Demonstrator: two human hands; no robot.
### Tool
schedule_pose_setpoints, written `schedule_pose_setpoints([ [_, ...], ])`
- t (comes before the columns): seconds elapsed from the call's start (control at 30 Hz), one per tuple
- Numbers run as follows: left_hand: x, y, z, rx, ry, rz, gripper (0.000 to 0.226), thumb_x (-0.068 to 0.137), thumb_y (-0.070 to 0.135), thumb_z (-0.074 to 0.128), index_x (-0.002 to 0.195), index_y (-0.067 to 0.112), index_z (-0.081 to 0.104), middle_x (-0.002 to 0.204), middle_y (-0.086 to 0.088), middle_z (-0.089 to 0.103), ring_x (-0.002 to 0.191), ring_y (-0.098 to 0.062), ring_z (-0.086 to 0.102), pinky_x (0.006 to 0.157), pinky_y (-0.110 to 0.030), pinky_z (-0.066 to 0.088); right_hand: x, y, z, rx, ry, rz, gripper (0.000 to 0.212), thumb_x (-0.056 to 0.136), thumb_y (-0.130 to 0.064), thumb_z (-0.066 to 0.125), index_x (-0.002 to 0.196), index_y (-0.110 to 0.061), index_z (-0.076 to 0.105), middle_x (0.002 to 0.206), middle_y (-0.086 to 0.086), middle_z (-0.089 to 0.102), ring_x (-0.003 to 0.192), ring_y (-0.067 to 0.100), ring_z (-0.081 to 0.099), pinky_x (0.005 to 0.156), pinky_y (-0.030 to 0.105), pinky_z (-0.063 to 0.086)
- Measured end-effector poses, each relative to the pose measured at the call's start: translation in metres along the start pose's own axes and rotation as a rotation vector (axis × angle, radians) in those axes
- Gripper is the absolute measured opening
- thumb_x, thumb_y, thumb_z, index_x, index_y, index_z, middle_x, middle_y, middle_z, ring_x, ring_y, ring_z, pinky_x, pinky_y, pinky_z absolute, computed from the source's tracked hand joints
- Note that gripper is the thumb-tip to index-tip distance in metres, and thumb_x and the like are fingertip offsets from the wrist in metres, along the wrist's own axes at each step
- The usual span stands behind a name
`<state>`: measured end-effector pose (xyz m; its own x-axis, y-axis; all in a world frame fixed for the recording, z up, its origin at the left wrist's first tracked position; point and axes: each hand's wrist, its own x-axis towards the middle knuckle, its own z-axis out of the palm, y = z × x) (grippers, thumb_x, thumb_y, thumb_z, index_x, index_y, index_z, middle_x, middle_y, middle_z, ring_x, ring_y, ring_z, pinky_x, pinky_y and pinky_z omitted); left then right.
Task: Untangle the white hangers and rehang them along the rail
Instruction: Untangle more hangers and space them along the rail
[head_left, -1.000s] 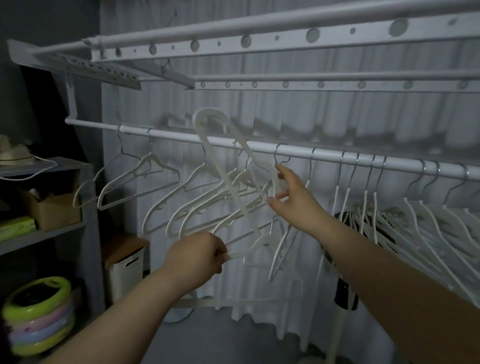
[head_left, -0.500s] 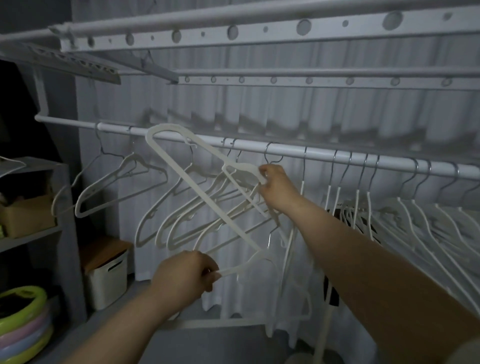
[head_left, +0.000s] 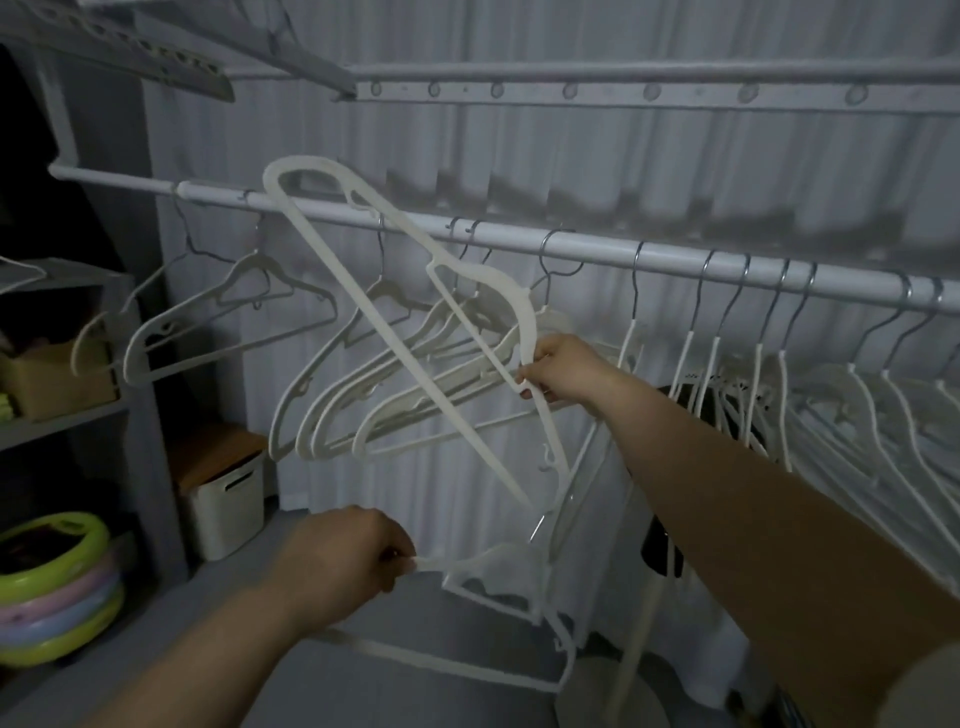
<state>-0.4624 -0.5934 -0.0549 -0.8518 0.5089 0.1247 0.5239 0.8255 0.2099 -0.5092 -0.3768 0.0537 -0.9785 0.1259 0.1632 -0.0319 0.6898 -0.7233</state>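
Dim room, white curtain (head_left: 623, 171) as the backdrop, and the rail (head_left: 597, 254) runs across it from far left to near right. What's new: a second ago the right hand (head_left: 563, 371) was just reaching in with loose fingers, and now it's clamped round one end of the big tilted hanger (head_left: 524, 312). The left hand (head_left: 343, 564) has dropped lower and nearer, fist closed on the tip of a second hanger (head_left: 498, 566) dangling below.

So my guess is the two are getting pulled apart, though down at the bottom they still look hooked together. Nothing is rehung yet.

The tilted hanger sits in front of the rail, long axis diagonal. Its rounded end pokes up-left just over the rail, and the other end points down-right toward the low hanger. The middle bunch (head_left: 395, 395) hangs behind it.
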Motion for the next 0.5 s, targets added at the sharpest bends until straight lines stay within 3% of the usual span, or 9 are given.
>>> schedule_pose_setpoints([
  [0.1, -0.004, -0.001, 0.009, 0.103, 0.017, 0.001, 0.024, 0.092, 0.029, 0.047, 0.106, 0.029, 0.066, 0.104, 0.008, 0.07, 0.096, -0.009, 0.061, 0.054, -0.007, 0.026, -0.001, 0.002, -0.001, -0.039, -0.007, -0.03, 0.03, 0.087, 0.003, 0.053, 0.06, -0.011, 0.049, 0.102, 0.025, 0.064, 0.052, 0.01, 0.056, 0.043, 0.013, 0.046],
  [0.2, -0.013, -0.007, 0.014, 0.136, -0.004, -0.017, 0.025, 0.092, 0.03, 0.046, 0.108, 0.03, 0.065, 0.106, 0.009, 0.069, 0.099, -0.008, 0.061, 0.052, -0.006, 0.023, -0.004, 0.005, -0.003, -0.069, 0.046, -0.018, 0.027, 0.087, 0.001, 0.053, 0.062, -0.01, 0.052, 0.089, 0.016, 0.061, 0.041, 0.003, 0.055, 0.035, 0.008, 0.041],
  [0.27, -0.022, -0.015, 0.012, 0.126, -0.013, -0.04, 0.025, 0.092, 0.03, 0.046, 0.109, 0.031, 0.064, 0.102, 0.011, 0.069, 0.1, -0.006, 0.06, 0.053, -0.007, 0.027, -0.009, 0.004, -0.004, -0.116, 0.086, -0.02, 0.012, 0.087, 0.002, 0.052, 0.081, -0.004, 0.061, 0.094, 0.016, 0.061, 0.052, 0.01, 0.052, 0.033, 0.003, 0.035],
  [0.3, -0.027, -0.02, 0.009, 0.112, -0.015, -0.057, 0.025, 0.092, 0.029, 0.046, 0.109, 0.031, 0.064, 0.097, 0.014, 0.067, 0.1, -0.006, 0.06, 0.057, -0.01, 0.033, -0.01, 0.005, -0.004, -0.139, 0.099, -0.034, 0.015, 0.087, 0.002, 0.052, 0.097, 0.001, 0.063, 0.101, 0.018, 0.062, 0.061, 0.015, 0.053, 0.034, 0.002, 0.034],
  [0.37, -0.041, -0.028, -0.002, 0.072, -0.013, -0.102, 0.025, 0.092, 0.027, 0.046, 0.107, 0.031, 0.065, 0.086, 0.017, 0.058, 0.096, -0.006, 0.059, 0.066, -0.015, 0.039, -0.015, 0.006, -0.004, -0.216, 0.113, -0.061, 0.03, 0.089, -0.003, 0.051, 0.118, 0.002, 0.055, 0.117, 0.019, 0.059, 0.088, 0.024, 0.055, 0.052, 0.006, 0.041],
  [0.43, -0.056, -0.036, -0.016, 0.04, 0.015, -0.141, 0.024, 0.092, 0.028, 0.046, 0.105, 0.031, 0.066, 0.077, 0.019, 0.054, 0.084, -0.003, 0.055, 0.061, -0.01, 0.036, -0.02, 0.005, -0.002, -0.286, 0.12, -0.059, 0.04, 0.091, -0.01, 0.05, 0.129, 0.0, 0.045, 0.13, 0.018, 0.051, 0.114, 0.029, 0.051, 0.079, 0.02, 0.041],
  [0.5, -0.073, -0.046, -0.028, 0.007, 0.048, -0.18, 0.022, 0.091, 0.03, 0.048, 0.102, 0.031, 0.066, 0.067, 0.021, 0.051, 0.074, 0.001, 0.052, 0.059, -0.008, 0.035, -0.025, 0.004, 0.0, -0.298, 0.126, -0.048, 0.047, 0.091, -0.013, 0.05, 0.135, -0.001, 0.036, 0.136, 0.019, 0.046, 0.122, 0.031, 0.046, 0.086, 0.026, 0.038],
])
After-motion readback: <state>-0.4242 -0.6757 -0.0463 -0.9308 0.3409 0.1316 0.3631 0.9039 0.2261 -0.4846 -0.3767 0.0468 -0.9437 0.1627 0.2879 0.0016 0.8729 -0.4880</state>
